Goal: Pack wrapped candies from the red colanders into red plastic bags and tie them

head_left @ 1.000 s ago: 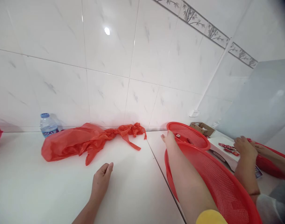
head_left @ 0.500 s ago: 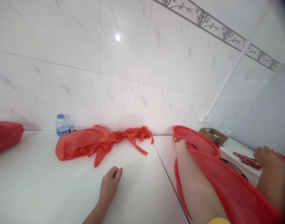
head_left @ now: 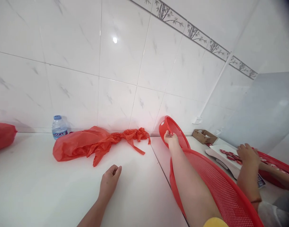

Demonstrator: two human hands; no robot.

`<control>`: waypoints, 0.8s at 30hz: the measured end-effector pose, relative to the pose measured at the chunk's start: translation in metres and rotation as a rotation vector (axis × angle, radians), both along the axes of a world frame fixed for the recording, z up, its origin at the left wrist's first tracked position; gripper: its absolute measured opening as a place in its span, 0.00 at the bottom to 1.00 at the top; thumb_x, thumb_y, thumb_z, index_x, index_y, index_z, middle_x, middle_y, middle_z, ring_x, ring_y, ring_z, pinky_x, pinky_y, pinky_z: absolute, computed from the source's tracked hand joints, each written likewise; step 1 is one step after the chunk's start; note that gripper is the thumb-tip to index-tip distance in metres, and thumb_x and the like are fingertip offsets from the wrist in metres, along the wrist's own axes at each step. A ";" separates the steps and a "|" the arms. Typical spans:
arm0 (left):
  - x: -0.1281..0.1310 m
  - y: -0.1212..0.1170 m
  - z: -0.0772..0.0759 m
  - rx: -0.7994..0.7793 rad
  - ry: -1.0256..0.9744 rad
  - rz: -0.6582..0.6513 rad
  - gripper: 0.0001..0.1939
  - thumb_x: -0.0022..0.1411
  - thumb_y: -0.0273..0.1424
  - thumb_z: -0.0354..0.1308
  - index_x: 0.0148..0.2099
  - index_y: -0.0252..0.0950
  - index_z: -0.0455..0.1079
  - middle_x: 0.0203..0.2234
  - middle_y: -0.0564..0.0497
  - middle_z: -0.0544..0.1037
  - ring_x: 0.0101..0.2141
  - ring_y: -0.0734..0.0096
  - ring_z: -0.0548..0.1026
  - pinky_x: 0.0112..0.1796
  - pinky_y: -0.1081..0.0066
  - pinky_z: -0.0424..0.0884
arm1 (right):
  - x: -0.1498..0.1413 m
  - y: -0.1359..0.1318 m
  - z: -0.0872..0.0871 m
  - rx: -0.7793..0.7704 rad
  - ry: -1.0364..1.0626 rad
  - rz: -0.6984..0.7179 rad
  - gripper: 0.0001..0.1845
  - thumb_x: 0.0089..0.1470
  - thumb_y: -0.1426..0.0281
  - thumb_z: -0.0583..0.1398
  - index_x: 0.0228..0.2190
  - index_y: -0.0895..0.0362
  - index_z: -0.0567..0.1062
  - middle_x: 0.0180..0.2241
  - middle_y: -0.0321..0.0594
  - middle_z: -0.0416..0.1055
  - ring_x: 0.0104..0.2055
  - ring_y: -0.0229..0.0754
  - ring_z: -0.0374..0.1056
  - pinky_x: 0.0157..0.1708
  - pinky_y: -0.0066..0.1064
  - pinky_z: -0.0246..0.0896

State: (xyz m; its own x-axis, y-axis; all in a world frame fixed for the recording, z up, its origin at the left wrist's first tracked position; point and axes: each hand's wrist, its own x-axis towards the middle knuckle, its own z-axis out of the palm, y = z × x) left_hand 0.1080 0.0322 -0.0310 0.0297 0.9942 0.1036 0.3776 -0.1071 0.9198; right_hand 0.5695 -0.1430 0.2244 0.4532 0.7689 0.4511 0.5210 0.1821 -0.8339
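Observation:
My right hand (head_left: 171, 138) reaches forward over a large red mesh basket (head_left: 213, 176) and grips the rim of a smaller red plastic basket (head_left: 179, 130). That smaller basket is tipped up on its side near the wall. Loosely curled, my left hand (head_left: 110, 179) rests on the white table (head_left: 52, 195) with nothing visible in it. Beyond it lies a knotted red plastic bag (head_left: 80, 143), its contents hidden, with its twisted end pointing right.
A water bottle (head_left: 58, 127) and another red bag (head_left: 2, 136) stand by the tiled wall. To the right are a cardboard box (head_left: 204, 136) and a white scale (head_left: 221, 159) bearing red patterned items. A co-worker's hand (head_left: 248, 154) is over it, beside another red basket (head_left: 274, 157).
The smaller basket has gone from lying low to tilted up on its side in my right hand. My view has turned right. The co-worker's hand remains near the scale; my left hand keeps its curl.

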 end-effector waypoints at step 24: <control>-0.013 -0.007 0.002 0.091 -0.438 0.054 0.21 0.65 0.49 0.38 0.34 0.39 0.62 0.18 0.57 0.59 0.23 0.70 0.60 0.27 0.72 0.59 | -0.321 0.070 -0.187 -0.033 1.337 0.133 0.15 0.50 0.59 0.63 0.32 0.58 0.70 0.28 0.35 0.69 0.29 0.32 0.69 0.24 0.20 0.63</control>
